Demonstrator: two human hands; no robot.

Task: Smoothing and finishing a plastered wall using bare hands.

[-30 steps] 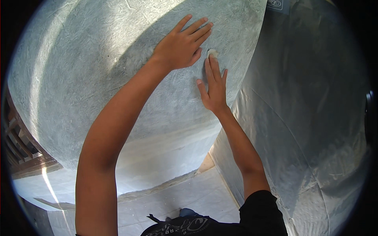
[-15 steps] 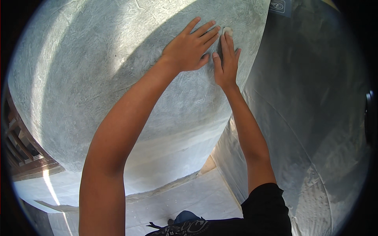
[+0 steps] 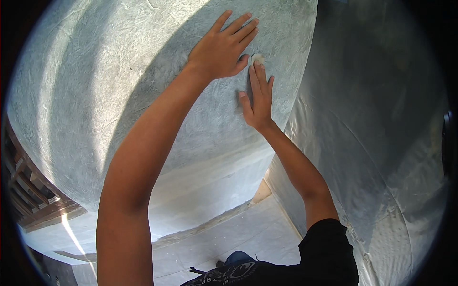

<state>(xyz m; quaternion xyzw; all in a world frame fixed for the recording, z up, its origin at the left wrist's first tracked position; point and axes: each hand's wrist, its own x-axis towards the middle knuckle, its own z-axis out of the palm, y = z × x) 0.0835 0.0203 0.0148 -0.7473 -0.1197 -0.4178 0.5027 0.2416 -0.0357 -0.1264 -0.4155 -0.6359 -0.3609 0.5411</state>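
Note:
A grey, rough-textured plastered wall (image 3: 143,86) fills the left and middle of the view. My left hand (image 3: 222,50) lies flat against it, fingers spread, holding nothing. Lower and to the right, my right hand (image 3: 260,93) presses a small off-white pad (image 3: 258,58) to the wall under its fingertips. Its fingers are stretched out, the thumb apart. Part of the pad is hidden beneath the fingers, and its exact kind cannot be made out.
Dark grey sheeting (image 3: 377,119) hangs along the right side. A brown wooden frame with slats (image 3: 36,190) stands at the left. Below, pale sheeting (image 3: 229,233) covers the floor. Bands of sunlight cross the wall.
My right hand has slid down the wall with the pad, from beside the left fingertips to below the left thumb. My left hand stays flat; the whole view has shifted slightly.

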